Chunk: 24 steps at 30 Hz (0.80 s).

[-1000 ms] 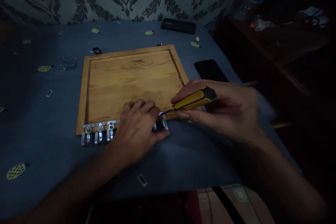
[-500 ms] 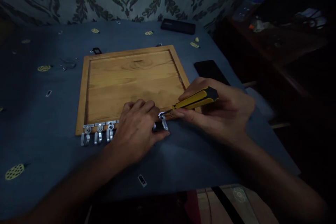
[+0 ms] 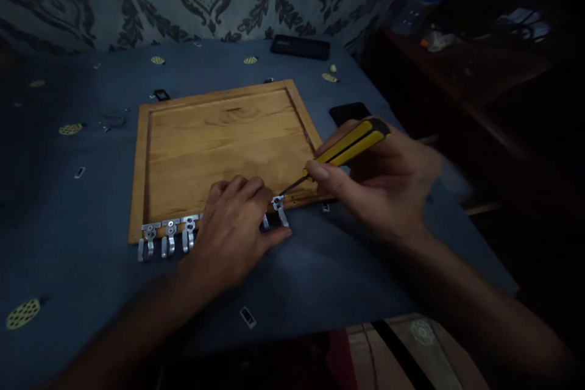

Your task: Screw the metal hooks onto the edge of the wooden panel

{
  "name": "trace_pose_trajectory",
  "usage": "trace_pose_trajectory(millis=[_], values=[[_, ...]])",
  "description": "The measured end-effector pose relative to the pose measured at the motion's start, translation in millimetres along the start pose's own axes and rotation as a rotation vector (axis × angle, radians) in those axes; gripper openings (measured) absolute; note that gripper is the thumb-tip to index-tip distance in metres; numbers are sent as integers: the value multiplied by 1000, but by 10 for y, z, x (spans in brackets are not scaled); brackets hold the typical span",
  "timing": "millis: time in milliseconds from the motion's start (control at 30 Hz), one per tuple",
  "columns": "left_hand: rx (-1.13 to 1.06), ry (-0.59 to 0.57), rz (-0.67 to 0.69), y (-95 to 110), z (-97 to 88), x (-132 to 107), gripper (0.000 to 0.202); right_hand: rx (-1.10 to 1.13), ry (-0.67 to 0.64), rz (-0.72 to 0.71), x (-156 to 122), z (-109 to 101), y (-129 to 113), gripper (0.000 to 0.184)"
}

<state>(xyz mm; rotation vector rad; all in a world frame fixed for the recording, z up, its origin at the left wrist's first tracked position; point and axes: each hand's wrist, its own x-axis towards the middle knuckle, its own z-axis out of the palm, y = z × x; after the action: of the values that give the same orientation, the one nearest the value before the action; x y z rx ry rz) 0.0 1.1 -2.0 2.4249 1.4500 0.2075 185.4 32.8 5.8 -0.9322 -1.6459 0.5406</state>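
Observation:
A framed wooden board (image 3: 219,140) lies on the blue cloth, with several silver metal hooks (image 3: 170,236) along its near edge. My left hand (image 3: 233,219) is closed around this edge, thumb and fingers beside the rightmost hook (image 3: 280,210), gripping it there; part of the hook row is hidden behind the hand. Between the fingers and thumb of my right hand (image 3: 388,186) is a yellow and black screwdriver (image 3: 350,147). It slants down to the left, its tip at the top of the rightmost hook. Whether the tip sits in a screw, I cannot tell.
Beyond the board's right side lies a black phone (image 3: 350,113), partly behind my right hand. A dark case (image 3: 300,47) is near the wall. Loose metal pieces (image 3: 112,120) lie on the cloth (image 3: 91,213) at left. A dark wooden surface (image 3: 461,79) stands at right.
The screwdriver handle has risen and the shaft is steeper, more of it now showing above the hook. My left hand keeps its hold. The whole view has shifted slightly.

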Motion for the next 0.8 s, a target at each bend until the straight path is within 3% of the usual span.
trace_pose_trajectory(millis=[200, 633, 800], values=[[-10, -14, -13, -4, -3, 20, 35, 9, -52, -1, -21, -6, 23, 18], [-15, -29, -17, 6, -9, 27, 31, 5, -90, 0, -43, 1, 34, 33], [-14, -38, -32, 17, -18, 37, 31, -46, -131, -20, -51, -11, 11, 30]])
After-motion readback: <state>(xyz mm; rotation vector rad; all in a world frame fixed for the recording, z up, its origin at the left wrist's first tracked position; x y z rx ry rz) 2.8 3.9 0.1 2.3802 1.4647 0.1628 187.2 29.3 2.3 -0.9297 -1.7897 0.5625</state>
